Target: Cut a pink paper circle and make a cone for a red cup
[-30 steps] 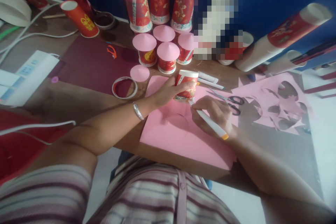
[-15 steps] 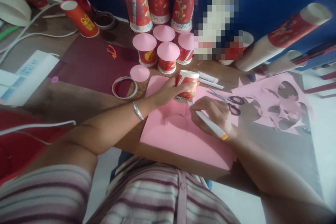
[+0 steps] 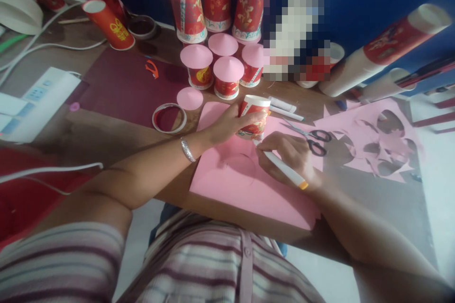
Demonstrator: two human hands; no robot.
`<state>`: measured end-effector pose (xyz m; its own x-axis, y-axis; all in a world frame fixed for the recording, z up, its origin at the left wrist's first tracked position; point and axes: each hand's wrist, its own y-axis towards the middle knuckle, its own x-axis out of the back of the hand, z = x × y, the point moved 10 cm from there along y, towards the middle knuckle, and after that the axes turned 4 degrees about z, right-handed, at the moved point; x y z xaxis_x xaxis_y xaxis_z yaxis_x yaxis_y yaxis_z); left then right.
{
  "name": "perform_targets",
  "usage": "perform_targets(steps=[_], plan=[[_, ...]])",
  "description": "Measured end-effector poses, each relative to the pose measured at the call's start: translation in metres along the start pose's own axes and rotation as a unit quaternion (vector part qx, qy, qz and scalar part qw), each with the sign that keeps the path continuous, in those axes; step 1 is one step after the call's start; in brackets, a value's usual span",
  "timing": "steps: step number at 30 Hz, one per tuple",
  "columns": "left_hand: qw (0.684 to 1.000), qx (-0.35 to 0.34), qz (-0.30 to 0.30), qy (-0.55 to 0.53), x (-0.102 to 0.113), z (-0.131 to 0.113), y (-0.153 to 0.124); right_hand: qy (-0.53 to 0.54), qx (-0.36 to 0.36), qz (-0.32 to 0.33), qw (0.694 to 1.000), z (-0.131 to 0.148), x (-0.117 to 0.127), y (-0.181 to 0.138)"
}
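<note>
My left hand (image 3: 227,125) is wrapped round a red and white paper cup (image 3: 255,116) that stands mouth down on a pink paper sheet (image 3: 245,184). Right beside it, my right hand (image 3: 288,156) grips a white pen with an orange end (image 3: 286,170), its tip against the cup's rim on the paper. A drawn circle (image 3: 240,163) shows on the sheet just in front of the cup.
Black-handled scissors (image 3: 313,141) lie right of the cup, next to a cut-up pink sheet (image 3: 377,144). Several red cups with pink cone lids (image 3: 227,75) stand behind. A tape ring (image 3: 169,118), a loose pink disc (image 3: 189,98) and a white power strip (image 3: 37,104) lie to the left.
The pen tip has crept a little leftward along the cup's base. My left hand and the cup have stayed in place.
</note>
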<state>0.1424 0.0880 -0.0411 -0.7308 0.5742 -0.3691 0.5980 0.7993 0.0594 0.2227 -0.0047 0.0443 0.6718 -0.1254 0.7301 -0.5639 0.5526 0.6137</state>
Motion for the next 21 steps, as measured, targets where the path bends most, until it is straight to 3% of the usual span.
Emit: perform_targets(steps=[5,12,21], plan=[[1.000,0.006,-0.016,0.023,0.004,0.001,0.000,0.015,-0.024,0.004,1.000,-0.004,0.000,0.000],[0.995,0.015,-0.040,0.089,0.009,0.001,-0.003,0.066,-0.116,0.040,0.990,-0.019,-0.003,-0.002],[0.994,0.021,-0.046,0.093,0.009,0.001,-0.003,0.087,-0.158,0.046,0.983,-0.028,-0.006,-0.004]])
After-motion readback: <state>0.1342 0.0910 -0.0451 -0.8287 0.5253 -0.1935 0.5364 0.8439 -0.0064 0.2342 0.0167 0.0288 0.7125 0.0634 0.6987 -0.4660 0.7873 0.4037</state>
